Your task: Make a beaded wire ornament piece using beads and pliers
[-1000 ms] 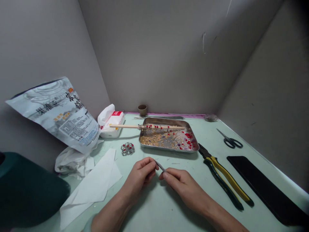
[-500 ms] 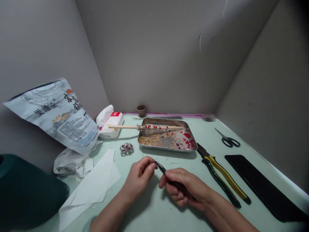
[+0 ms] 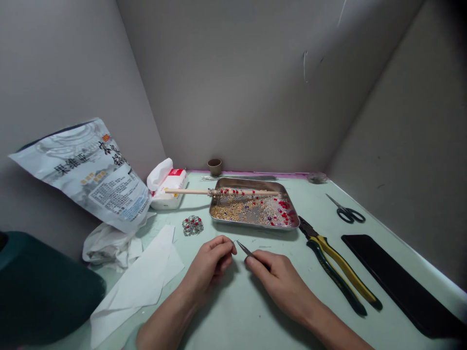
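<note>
My left hand [image 3: 215,255] is closed in a pinch, with a short bit of thin wire [image 3: 235,241] showing at its fingertips. My right hand [image 3: 279,279] wraps round fine-tipped pliers [image 3: 246,249], whose handles are mostly hidden in the palm. The tip of the pliers points left, close to the wire; whether it touches is too small to tell. Behind my hands stands a metal tray [image 3: 255,225] with gold, red and clear beads. A wooden stick [image 3: 188,191] wound with beaded wire lies across it. Left of the tray lies a beaded wire cluster [image 3: 192,225].
Large green-yellow pliers [image 3: 337,267], scissors [image 3: 346,210] and a black case [image 3: 397,282] lie on the right. White paper [image 3: 134,291], a tissue pack [image 3: 170,189], a printed pouch [image 3: 91,175] and a dark green container [image 3: 47,287] stand left. A small cup [image 3: 214,166] is at the back.
My right hand has turned over, its back now facing up. The pliers' tip has moved slightly away from my left fingertips, and a bit of wire now shows between them.
</note>
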`<state>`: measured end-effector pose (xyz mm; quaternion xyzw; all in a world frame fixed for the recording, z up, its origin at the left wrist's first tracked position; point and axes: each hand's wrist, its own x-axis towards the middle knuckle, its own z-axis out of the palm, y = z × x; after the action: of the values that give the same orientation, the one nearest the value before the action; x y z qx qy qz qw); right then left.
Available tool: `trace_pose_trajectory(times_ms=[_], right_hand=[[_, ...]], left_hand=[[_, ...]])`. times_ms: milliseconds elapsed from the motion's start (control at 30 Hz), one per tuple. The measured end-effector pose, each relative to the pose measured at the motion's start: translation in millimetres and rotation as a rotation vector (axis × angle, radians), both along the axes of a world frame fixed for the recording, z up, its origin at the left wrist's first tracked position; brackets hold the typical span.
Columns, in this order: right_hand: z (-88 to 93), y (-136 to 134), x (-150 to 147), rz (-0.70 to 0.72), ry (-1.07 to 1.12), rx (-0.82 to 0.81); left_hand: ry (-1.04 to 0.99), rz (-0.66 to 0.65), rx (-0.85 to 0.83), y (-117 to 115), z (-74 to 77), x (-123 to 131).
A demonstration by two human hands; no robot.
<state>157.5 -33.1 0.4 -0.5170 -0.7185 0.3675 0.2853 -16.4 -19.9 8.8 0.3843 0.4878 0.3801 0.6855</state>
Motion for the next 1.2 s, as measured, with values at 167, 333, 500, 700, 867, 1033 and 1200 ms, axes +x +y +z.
trace_pose_trajectory(times_ms=[167, 333, 500, 700, 867, 1033, 1200], right_hand=[[-0.9, -1, 0, -0.001, -0.162, 0.2], [-0.7, -1, 3, 0.043, -0.292, 0.32], [0.5, 2, 10, 0.082, -0.354, 0.434], [3.3, 8, 18, 0.174, -0.398, 0.503], [4.8, 10, 21, 0.217, -0.412, 0.508], [6.4, 10, 23, 0.277, -0.379, 0.465], [6.9, 11, 24, 0.294, -0.361, 0.456]], left_hand=[[-0.087, -0.03, -0.019, 1, -6.1, -4], [-0.055, -0.059, -0.008, 2, -8.0, -4], [0.006, -0.092, 0.034, 3, -3.4, -8], [0.022, -0.198, 0.038, 5, -0.3, -16], [0.01, -0.269, 0.068, 4, -1.5, -21], [-0.003, -0.344, 0.095, 5, -1.8, -25], [-0.008, -0.376, 0.108, 5, -3.5, -26]])
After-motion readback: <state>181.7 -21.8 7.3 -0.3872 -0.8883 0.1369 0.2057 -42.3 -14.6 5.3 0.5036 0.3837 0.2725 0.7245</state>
